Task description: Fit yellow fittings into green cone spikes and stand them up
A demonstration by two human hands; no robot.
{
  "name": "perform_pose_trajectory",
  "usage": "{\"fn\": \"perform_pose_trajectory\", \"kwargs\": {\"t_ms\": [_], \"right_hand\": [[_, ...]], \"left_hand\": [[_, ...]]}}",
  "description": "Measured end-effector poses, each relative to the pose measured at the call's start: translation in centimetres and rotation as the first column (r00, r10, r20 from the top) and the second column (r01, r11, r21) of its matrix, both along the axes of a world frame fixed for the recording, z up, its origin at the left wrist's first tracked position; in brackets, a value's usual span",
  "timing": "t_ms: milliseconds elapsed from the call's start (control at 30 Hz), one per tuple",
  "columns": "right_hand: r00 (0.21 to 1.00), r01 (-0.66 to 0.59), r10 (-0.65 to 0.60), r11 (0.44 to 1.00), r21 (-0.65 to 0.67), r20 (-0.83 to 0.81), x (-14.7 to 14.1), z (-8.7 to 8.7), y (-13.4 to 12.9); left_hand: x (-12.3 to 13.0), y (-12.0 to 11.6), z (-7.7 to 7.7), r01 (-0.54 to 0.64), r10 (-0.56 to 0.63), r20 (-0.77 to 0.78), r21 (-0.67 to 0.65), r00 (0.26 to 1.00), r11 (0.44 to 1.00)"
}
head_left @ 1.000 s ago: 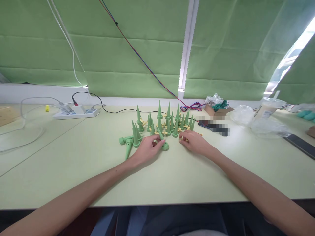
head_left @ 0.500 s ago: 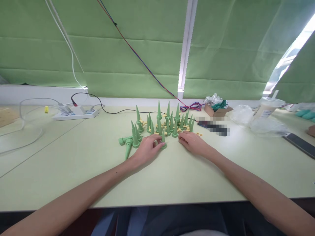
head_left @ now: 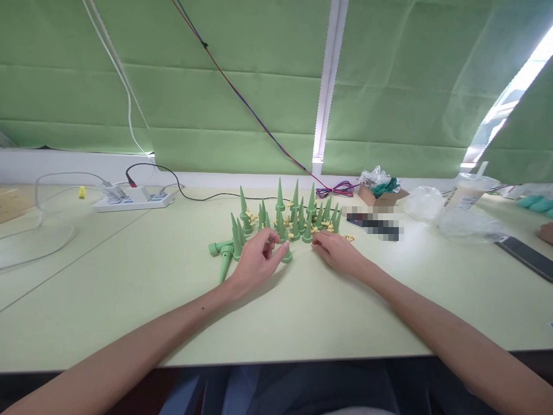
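Several green plant-watering spikes (head_left: 280, 196) stand upright, points up, in a cluster mid-table, with small yellow valve pieces (head_left: 349, 237) among and beside them. My left hand (head_left: 258, 259) hovers at the front of the cluster, thumb and fingers apart. Just behind its thumb tip stands one green spike (head_left: 287, 255), partly hidden; whether the thumb touches it I cannot tell. My right hand (head_left: 334, 249) rests at the cluster's front right, its fingers curled together. Anything inside them is hidden. Two spikes (head_left: 225, 262) lie on their sides at the left.
A white power strip (head_left: 133, 202) with plugs and cables is at the back left. Behind my right hand lie a dark, partly blurred object (head_left: 356, 219) and a small cardboard box (head_left: 382, 199). Farther right are a drink cup (head_left: 469, 193), plastic bags (head_left: 425, 202) and a phone (head_left: 527, 256).
My left hand has let go of the front spike and risen slightly, its thumb and fingers spreading. The spike stays standing. My right hand has hardly moved.
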State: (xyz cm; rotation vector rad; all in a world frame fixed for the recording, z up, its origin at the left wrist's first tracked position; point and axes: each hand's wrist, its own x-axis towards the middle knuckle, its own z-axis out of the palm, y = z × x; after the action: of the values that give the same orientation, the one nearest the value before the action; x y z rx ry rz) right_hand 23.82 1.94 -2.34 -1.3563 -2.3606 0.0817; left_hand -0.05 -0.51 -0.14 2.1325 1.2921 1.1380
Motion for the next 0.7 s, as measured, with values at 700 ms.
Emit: {"fn": "perform_pose_trajectory", "kwargs": {"t_ms": [700], "right_hand": [[0.808, -0.145, 0.070, 0.986, -0.082, -0.584, -3.2, 0.7, -3.3]], "left_hand": [[-0.2, 0.7, -1.0, 0.297, -0.271, -0.294, 0.048, 0.917, 0.954]]}}
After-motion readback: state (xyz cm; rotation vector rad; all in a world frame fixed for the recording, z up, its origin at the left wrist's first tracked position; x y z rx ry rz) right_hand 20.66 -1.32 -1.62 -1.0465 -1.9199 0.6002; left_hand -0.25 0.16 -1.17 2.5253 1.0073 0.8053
